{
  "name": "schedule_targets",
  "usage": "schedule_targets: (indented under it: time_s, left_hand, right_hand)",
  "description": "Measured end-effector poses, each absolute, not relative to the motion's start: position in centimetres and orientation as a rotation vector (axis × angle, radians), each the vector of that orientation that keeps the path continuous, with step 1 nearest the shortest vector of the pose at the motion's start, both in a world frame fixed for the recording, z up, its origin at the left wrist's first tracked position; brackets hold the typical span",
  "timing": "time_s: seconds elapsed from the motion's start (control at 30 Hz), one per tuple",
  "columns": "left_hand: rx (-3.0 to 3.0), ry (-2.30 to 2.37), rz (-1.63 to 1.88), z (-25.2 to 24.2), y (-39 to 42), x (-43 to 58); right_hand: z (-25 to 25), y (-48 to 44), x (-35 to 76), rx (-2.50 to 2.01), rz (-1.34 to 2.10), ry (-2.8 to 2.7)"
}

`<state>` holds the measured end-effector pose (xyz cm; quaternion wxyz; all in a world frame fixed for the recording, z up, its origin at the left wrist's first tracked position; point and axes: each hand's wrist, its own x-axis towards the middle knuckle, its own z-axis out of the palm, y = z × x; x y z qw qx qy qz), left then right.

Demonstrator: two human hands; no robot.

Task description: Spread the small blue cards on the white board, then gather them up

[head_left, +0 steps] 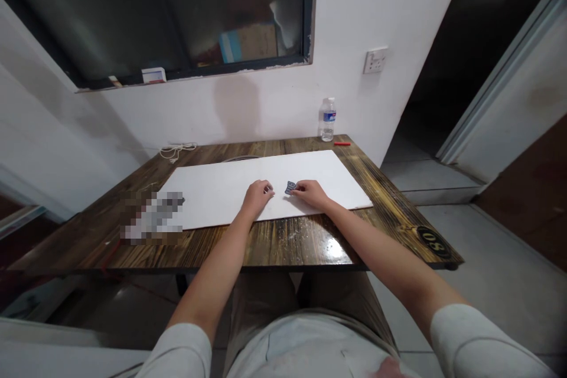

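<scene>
My right hand (311,194) is closed in a pinch on the edge of a small dark blue-grey patterned piece (290,188) with light markings. It holds this piece just over the white board (212,189), right of the board's middle. A short gap to the left, my left hand (257,198) is above the same board with its fingers curled together. Something small and pale may be between those fingertips, but it is too small to name. Both forearms reach in over the table's front edge.
The board lies on a dark wooden table (283,248). At the back stand a water bottle (328,121) and a red pen-like stick (342,143). A white cable (177,150) lies back left. A blurred-out item (155,218) covers the board's left end. A wall is behind.
</scene>
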<state>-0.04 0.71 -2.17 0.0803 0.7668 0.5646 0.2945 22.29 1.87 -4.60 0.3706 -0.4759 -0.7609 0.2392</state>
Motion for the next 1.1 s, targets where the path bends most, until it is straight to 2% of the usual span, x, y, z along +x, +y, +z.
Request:
schedule_targets:
  time_s: [0.27, 0.5, 0.87, 1.1]
  left_hand:
    - [1.802, 1.611, 1.022, -2.0, 0.7, 1.3]
    - [1.908, 1.573, 0.996, -2.7, 0.4, 1.9]
    - [1.571, 1.213, 1.288, -2.7, 1.2, 1.9]
    - [1.642, 1.157, 1.249, -2.9, 1.0, 2.0]
  right_hand:
    - [-4.6, 1.9, 22.3, -1.229, 0.636, -1.937]
    - [-4.6, 2.0, 22.3, -1.223, 0.604, -1.966]
    - [-4.7, 2.3, 22.3, -1.266, 0.635, -1.897]
    - [-5.0, 2.4, 22.2, -1.129, 0.741, -1.932]
